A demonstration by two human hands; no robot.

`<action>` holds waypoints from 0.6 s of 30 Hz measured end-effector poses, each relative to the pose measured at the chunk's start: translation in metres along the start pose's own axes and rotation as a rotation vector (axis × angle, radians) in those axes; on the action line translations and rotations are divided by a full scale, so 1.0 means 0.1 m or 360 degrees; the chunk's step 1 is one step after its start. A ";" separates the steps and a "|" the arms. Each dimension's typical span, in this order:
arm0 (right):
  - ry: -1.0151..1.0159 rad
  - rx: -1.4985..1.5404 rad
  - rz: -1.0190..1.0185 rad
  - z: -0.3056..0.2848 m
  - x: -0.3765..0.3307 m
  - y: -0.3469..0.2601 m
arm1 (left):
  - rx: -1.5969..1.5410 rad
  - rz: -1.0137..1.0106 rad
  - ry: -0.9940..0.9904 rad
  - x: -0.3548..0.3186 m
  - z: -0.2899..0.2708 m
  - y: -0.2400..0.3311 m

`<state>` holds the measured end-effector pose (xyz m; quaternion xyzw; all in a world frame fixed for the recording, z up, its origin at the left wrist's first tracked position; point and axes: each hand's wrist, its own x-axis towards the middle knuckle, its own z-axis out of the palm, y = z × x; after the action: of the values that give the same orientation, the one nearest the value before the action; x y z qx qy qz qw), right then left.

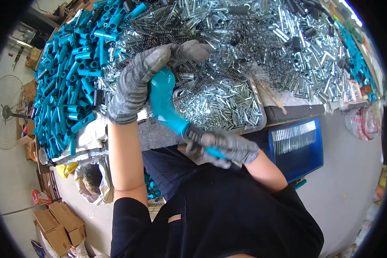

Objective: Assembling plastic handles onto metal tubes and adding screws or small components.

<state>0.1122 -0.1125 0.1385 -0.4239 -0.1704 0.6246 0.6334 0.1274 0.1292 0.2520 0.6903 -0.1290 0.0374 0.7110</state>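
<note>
Your teal plastic handle sits between your two hands just above the near edge of the bench, its long axis running diagonally from upper left, under your left hand, down to your right hand. Its lower end is hidden inside the right glove, so its tip is hard to make out. Your left fingers curl over the handle's top; your right fingers are clamped around its narrow end. Behind lie a metal tray of small parts, springs and teal tubes.
</note>
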 end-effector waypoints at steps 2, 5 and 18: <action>0.0269 0.0355 -0.0109 -0.20 -0.06 -0.12 | -0.0139 -0.0064 0.0074 -0.04 -0.11 -0.10; -0.0236 0.0564 0.0064 0.12 -0.27 -0.31 | 0.0089 -0.0033 0.0042 -0.04 -0.19 -0.21; 0.0356 0.0205 -0.0151 -0.18 -0.07 -0.16 | -0.0013 -0.0065 -0.0027 -0.05 -0.13 -0.23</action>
<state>0.1348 -0.1229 0.1419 -0.4409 -0.0782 0.5523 0.7032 0.1293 0.1419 0.2279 0.6902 -0.1209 0.0166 0.7133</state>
